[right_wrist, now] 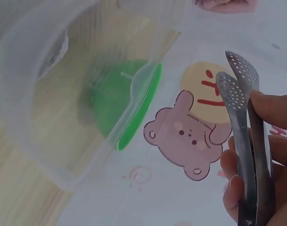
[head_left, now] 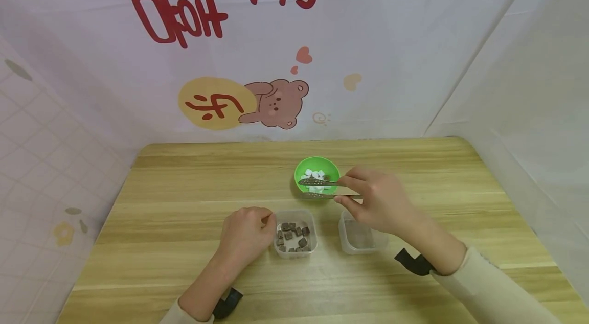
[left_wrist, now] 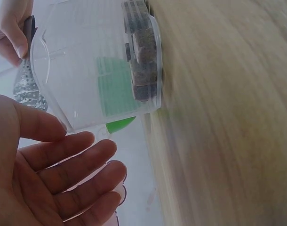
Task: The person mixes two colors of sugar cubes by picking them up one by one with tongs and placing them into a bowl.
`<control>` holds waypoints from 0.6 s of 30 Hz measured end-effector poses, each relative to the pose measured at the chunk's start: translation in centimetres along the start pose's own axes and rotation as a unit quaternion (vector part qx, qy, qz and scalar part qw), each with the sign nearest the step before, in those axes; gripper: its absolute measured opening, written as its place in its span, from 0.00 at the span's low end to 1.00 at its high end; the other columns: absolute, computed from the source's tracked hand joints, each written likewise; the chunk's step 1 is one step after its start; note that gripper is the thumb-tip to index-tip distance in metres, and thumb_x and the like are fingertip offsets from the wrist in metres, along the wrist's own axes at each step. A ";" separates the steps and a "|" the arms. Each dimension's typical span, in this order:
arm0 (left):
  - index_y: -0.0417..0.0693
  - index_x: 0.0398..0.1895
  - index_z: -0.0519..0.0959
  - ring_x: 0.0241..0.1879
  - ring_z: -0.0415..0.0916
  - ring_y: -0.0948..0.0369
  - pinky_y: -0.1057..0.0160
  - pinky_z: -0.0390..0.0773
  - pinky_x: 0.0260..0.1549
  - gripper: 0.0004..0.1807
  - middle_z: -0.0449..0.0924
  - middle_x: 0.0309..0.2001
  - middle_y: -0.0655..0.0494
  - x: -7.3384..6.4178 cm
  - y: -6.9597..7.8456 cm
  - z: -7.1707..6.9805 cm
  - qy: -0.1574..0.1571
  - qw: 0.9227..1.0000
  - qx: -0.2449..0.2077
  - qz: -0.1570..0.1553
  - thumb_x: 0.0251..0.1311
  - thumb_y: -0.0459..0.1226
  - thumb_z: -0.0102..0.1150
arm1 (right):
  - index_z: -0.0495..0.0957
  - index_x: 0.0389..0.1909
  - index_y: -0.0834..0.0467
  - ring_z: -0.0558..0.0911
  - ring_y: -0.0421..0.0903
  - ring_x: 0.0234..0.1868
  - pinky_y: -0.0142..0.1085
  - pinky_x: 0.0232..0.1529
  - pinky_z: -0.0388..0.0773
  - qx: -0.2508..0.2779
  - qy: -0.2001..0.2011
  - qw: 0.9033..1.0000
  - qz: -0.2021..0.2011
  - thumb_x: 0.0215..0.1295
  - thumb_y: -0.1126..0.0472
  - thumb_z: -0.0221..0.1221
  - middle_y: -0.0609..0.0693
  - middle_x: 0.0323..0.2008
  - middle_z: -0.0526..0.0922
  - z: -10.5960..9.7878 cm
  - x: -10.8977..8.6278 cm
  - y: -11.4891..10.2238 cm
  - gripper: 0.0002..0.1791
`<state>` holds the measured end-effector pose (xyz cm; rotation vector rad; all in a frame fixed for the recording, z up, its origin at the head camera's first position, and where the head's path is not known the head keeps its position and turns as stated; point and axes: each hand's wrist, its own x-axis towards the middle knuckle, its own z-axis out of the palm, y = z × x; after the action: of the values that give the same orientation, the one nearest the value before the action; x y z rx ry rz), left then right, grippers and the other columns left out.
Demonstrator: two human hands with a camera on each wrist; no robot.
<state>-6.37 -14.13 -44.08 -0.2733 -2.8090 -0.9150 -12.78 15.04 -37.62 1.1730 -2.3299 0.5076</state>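
A pair of metal tongs (head_left: 317, 181) with perforated tips is held in my right hand (head_left: 379, 199). Its tips hover above a green bowl (head_left: 300, 165), slightly apart, with nothing visible between them in the right wrist view. White cubes (head_left: 315, 175) and a dark brown cube (head_left: 327, 178) lie in the bowl. My left hand (head_left: 248, 232) is at the left corner of a clear plastic container (head_left: 314, 222), thumb and index finger (left_wrist: 54, 148) pinching its rim. Several brown cubes (head_left: 289, 235) lie on that container's floor.
A second clear plastic container (head_left: 363, 250) stands at the right, under my right hand; nothing shows inside it. The wooden table (head_left: 184, 176) meets a white printed cloth (head_left: 391, 58) behind, with more cloth at both sides.
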 end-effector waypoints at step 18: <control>0.57 0.19 0.84 0.13 0.56 0.71 0.66 0.61 0.14 0.15 0.65 0.12 0.72 0.0 0.0 0.0 -0.003 1.000 0.007 0.004 0.63 0.35 0.60 | 0.85 0.35 0.56 0.80 0.41 0.29 0.33 0.28 0.79 -0.044 -0.171 0.979 -0.101 0.55 0.55 0.74 0.44 0.32 0.83 2.0 0.4 -3.1 0.11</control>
<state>-6.35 -14.14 -44.04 -0.2872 -2.8168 -0.8940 -10.96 11.97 -38.66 1.5335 -2.4433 0.1345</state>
